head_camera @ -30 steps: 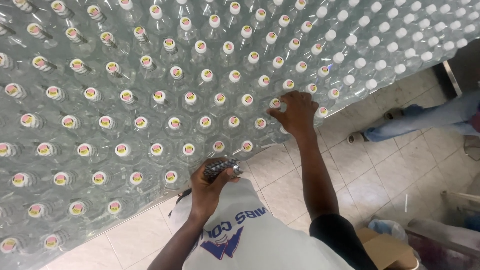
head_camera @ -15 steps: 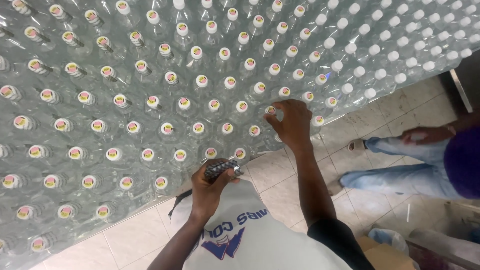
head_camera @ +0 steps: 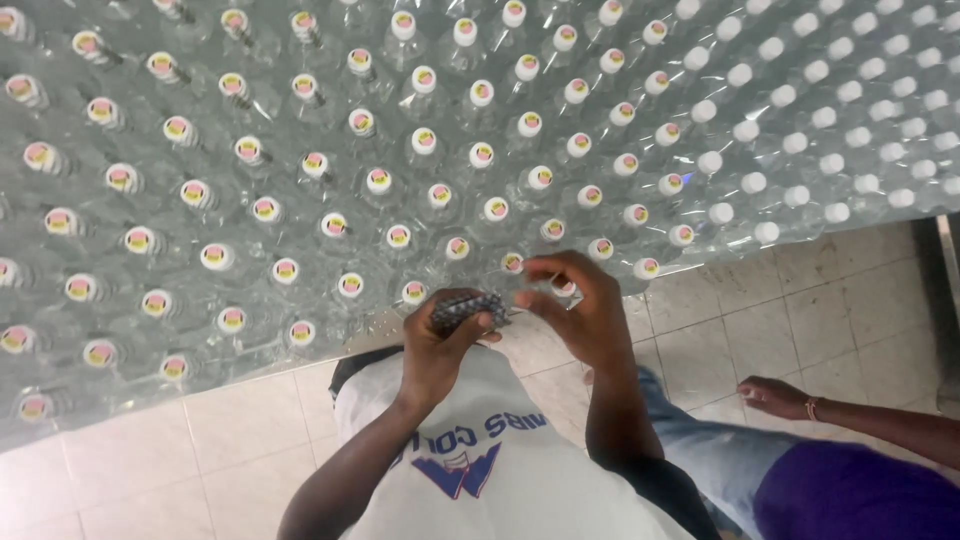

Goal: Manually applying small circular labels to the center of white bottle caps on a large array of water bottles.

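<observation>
A big block of clear plastic bottles (head_camera: pixel 420 140) wrapped in film fills the upper view; many white caps carry small round pink and yellow stickers. My left hand (head_camera: pixel 440 345) is closed around a dark strip or roll of stickers (head_camera: pixel 468 310) held against my white shirt. My right hand (head_camera: pixel 585 305) hovers just right of it, at the block's near edge, fingers pinched close to the strip; whether a sticker sits between them I cannot tell. Bottles toward the right (head_camera: pixel 800 110) have plain white caps.
Pale tiled floor (head_camera: pixel 800 310) lies below and to the right of the bottles. Another person crouches at the lower right, in a purple top (head_camera: pixel 860 500) and jeans, with one hand (head_camera: pixel 778 396) reaching over the floor.
My right hand has left the bottle caps and come back toward the strip in my left hand. The view has shifted, and the other person has moved in close at the lower right.
</observation>
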